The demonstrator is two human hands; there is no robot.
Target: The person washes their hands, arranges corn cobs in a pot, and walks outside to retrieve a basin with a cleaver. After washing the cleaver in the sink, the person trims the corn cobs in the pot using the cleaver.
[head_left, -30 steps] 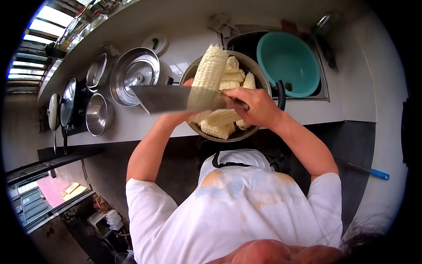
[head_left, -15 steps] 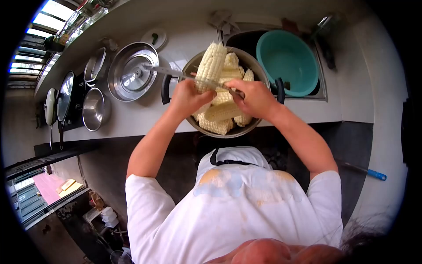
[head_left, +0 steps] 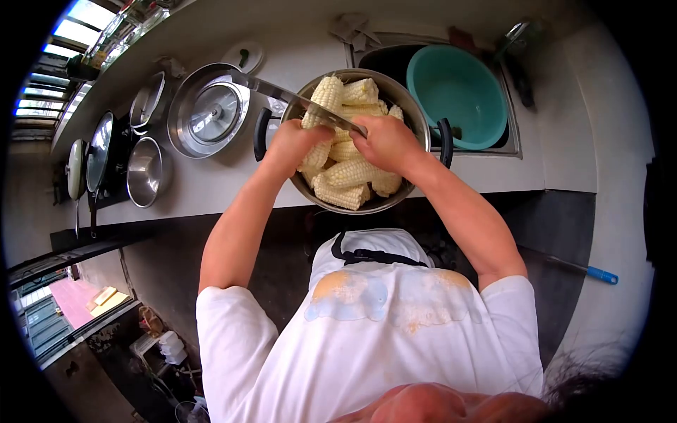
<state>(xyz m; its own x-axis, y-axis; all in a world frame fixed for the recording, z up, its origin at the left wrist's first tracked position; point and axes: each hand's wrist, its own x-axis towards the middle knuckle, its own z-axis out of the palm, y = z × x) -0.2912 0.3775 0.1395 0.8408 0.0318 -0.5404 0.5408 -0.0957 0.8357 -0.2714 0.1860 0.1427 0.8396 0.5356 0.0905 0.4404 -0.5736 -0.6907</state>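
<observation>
My left hand [head_left: 293, 146] is closed around an ear of corn [head_left: 326, 94], which tilts upward over a large metal pot [head_left: 357, 73]. In my right hand [head_left: 389, 144] is the handle of a long knife [head_left: 282, 94]. Its blade slants across the front of the held ear, pointing to the upper left; whether it cuts into the kernels I cannot tell. Several more pieces of pale corn [head_left: 350, 171] fill the pot below both hands.
A teal basin [head_left: 458, 99] sits in the sink to the right. On the counter's left are a wide steel pan [head_left: 180, 134] with a lid in it and a small steel bowl [head_left: 145, 173]. A blue-handled tool [head_left: 601, 275] sticks out at the right.
The knife blade has swung to a steeper slant, its tip now higher. The held ear has been lowered and shifted slightly left, and my right hand has moved slightly left and up.
</observation>
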